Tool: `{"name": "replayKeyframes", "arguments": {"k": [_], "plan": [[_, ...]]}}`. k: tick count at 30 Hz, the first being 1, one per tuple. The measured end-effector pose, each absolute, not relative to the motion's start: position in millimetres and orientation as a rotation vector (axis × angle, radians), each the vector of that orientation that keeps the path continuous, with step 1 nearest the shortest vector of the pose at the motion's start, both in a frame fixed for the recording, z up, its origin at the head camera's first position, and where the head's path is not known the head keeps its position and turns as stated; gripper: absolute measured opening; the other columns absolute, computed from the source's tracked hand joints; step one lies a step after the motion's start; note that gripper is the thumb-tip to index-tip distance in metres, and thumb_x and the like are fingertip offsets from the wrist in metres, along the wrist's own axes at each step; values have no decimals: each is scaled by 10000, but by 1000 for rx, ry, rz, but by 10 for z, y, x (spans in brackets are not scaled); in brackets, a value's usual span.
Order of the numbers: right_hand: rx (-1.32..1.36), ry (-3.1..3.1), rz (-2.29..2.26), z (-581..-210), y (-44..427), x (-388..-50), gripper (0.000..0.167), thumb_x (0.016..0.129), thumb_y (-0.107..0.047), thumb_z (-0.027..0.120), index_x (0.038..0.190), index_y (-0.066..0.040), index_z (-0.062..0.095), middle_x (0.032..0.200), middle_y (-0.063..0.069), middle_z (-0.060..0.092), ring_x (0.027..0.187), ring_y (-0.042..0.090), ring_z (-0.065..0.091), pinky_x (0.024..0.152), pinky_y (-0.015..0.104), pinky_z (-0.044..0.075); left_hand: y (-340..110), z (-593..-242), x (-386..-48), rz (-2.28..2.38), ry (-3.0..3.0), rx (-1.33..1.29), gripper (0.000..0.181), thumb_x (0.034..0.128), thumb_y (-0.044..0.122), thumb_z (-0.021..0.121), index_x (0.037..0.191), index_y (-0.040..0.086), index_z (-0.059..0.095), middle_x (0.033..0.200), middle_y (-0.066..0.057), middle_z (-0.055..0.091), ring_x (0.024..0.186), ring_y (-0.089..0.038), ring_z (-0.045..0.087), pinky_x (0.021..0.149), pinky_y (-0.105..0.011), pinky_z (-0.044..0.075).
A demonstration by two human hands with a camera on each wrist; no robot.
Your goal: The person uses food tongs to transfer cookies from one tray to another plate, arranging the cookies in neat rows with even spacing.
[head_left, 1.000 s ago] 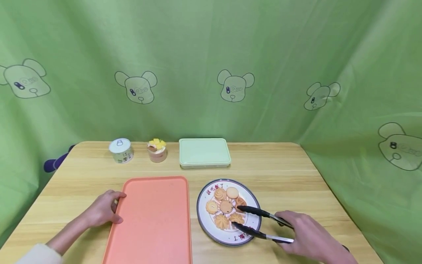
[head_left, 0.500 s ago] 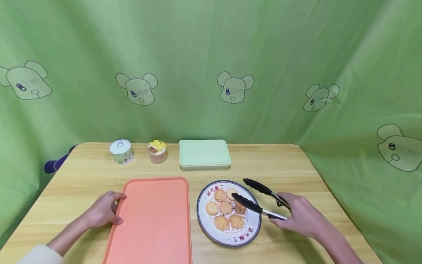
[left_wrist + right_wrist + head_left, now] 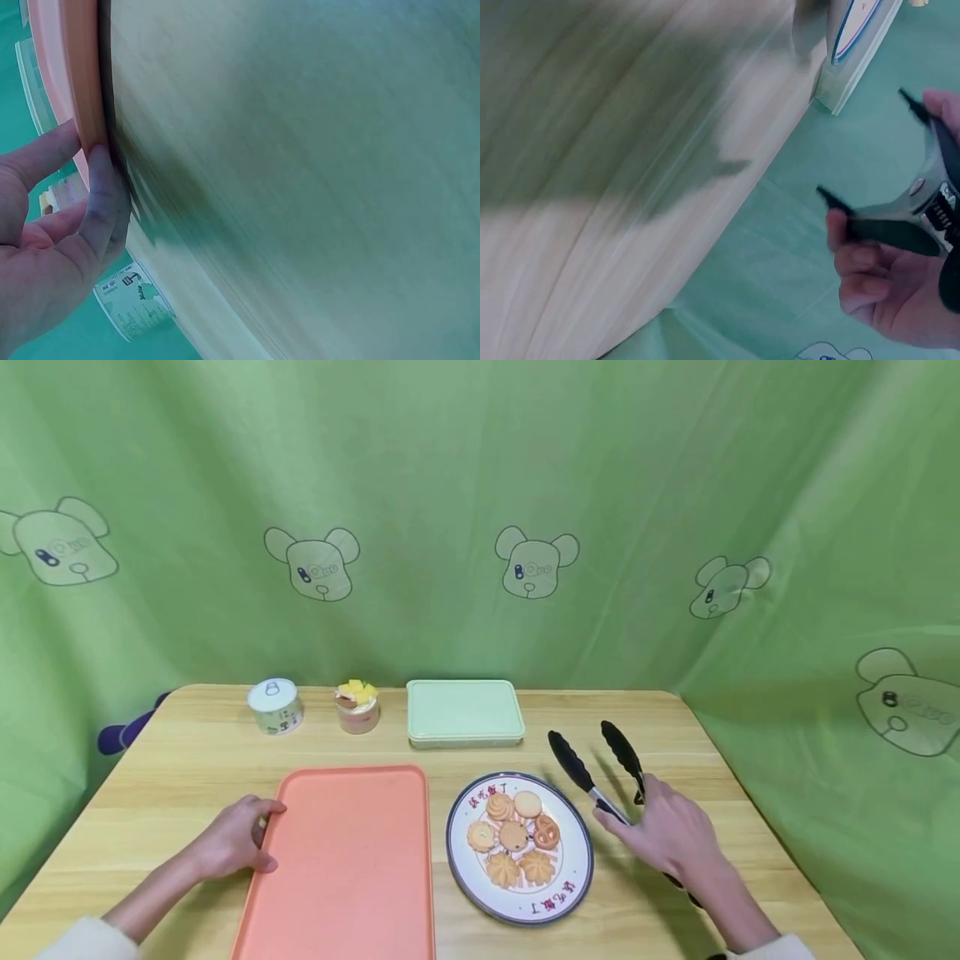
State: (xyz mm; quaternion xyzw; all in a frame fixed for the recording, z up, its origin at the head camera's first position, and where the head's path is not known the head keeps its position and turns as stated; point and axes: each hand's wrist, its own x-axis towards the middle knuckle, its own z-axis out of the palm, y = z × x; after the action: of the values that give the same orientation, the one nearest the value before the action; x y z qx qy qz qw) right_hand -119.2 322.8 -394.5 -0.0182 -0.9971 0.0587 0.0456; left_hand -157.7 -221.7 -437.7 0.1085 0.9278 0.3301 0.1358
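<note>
On the wooden table lies a flat coral-pink tray (image 3: 352, 860). My left hand (image 3: 234, 839) pinches its left rim between thumb and fingers; the left wrist view shows the fingertips on the tray edge (image 3: 86, 75). A pair of black-tipped metal tongs (image 3: 572, 760) is in my right hand (image 3: 667, 831), raised beyond the right side of a round plate (image 3: 573, 852). The tong arms are spread, with nothing between the tips. Several cookies (image 3: 537, 867) of different shapes rest on the plate, one of them pretzel-shaped. In the right wrist view, fingers curl around the tongs (image 3: 900, 232).
Along the back stand a white-lidded can (image 3: 276, 706), a dessert cup (image 3: 357, 706) topped with yellow cubes, and a pale green lidded box (image 3: 466, 714). A green curtain (image 3: 427, 527) with bear outlines hangs behind and beside the table.
The tongs have lifted from the cookies and swung up and to the right, off the plate, carrying nothing. My left hand stays on the tray rim.
</note>
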Motion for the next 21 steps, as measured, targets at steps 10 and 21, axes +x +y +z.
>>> {"name": "replayKeyframes", "arguments": {"k": [10,21], "plan": [[-102,-3152,207,-4070,3282,-1408,1144,743,-741,564,1224,272,336,1045,440,524,761,420,595,646,486,520,-2234,-4400,-1563,970,2683,289,777,546,3,849,1230,-145,511,1022,-202,531,768,-178,556,612,-246,479],[-163,-3248,225,-4264,3321,-1556,1095,697,-716,636,1107,261,358,797,254,538,629,264,542,547,362,488,-2247,-4416,-1531,961,2700,266,770,540,-2,850,1222,-136,520,1031,-204,532,765,-175,552,609,-241,477]]}}
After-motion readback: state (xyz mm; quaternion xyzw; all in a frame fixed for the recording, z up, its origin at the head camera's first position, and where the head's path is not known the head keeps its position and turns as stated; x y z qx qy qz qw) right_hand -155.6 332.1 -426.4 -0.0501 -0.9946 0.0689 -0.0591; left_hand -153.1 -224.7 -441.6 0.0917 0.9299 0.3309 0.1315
